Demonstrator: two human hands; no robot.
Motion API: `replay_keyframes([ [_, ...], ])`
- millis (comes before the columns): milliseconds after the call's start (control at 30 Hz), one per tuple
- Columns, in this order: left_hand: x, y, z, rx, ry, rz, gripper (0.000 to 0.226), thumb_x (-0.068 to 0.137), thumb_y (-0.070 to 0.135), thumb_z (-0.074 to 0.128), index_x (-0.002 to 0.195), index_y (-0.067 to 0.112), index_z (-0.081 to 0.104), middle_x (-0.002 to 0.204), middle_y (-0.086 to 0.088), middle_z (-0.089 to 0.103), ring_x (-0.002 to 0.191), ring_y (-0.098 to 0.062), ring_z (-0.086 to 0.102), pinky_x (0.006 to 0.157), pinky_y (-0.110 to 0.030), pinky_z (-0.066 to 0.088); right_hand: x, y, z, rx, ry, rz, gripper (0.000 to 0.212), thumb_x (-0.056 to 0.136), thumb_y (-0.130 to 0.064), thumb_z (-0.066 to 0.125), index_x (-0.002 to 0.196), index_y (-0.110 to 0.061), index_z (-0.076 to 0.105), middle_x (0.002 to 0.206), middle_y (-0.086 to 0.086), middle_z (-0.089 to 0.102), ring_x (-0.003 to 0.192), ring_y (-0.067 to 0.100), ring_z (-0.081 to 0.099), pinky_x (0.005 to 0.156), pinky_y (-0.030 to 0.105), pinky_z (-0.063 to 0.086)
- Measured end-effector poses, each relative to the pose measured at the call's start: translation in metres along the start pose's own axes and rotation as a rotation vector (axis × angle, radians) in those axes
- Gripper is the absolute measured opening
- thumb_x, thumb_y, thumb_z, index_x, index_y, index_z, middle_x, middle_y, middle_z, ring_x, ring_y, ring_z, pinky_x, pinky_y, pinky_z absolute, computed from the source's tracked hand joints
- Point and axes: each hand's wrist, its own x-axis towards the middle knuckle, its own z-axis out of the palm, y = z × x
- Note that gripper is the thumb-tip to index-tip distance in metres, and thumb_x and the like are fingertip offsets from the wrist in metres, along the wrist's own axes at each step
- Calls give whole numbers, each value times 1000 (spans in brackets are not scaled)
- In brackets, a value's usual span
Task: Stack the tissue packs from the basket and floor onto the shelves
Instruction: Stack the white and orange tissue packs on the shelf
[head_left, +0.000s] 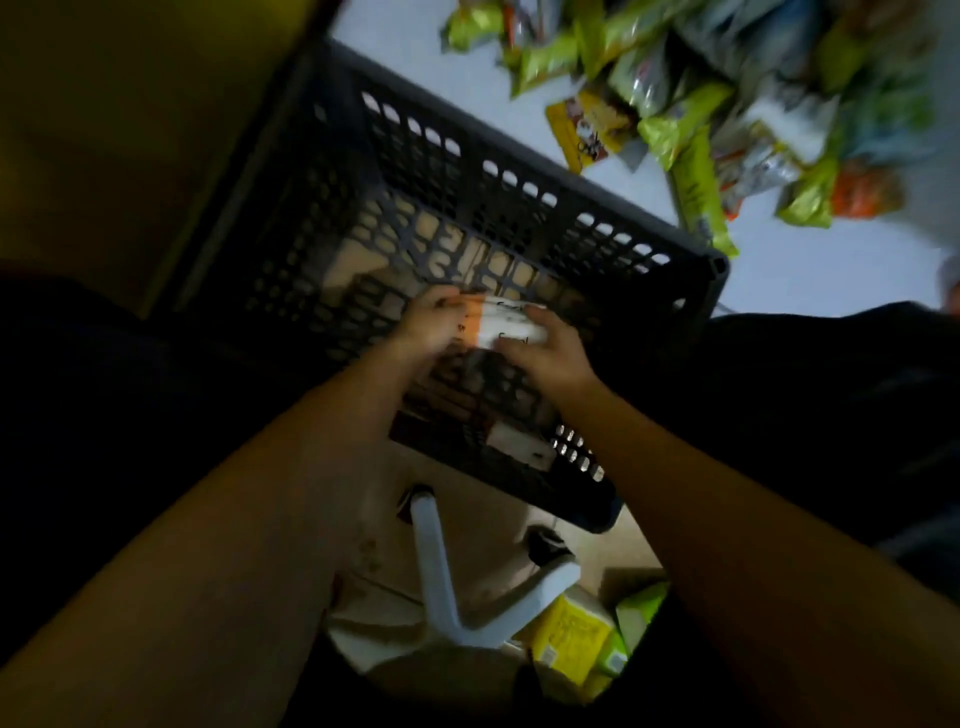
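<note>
A white and orange tissue pack (498, 325) is held between both hands inside the dark perforated basket (519, 208). My left hand (434, 325) grips its left end and my right hand (553, 351) grips its right end, fingers curled over the top. The basket's bottom around the pack looks bare, with the floor showing through its holes. A heap of green, yellow and silver packs (727, 93) lies on the pale floor beyond the basket at the upper right. The picture is dim and blurred.
A white chair base (447, 582) stands on the floor below the basket, between my arms. Yellow and green packs (587, 634) lie beside it at the lower right. A dark yellowish wall or shelf side (130, 130) fills the upper left.
</note>
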Motion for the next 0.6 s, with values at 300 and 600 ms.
replay_keyframes([
  [300,-164,71,-65,-99,89,398,37,100,29,38,135,18,43,123,-3,54,100,-13,50,71,-20,39,-143,-103,-30,-25,66,-518,49,86,-18,65,131,-6,48,126,9,52,105,15,51,90,24,45],
  [600,-300,134,-87,-54,151,946,46,89,34,59,131,19,48,127,-7,53,106,-12,53,70,-9,44,-272,-194,-84,-1,202,-890,46,90,-20,60,132,-7,46,119,8,56,94,10,53,68,6,45],
])
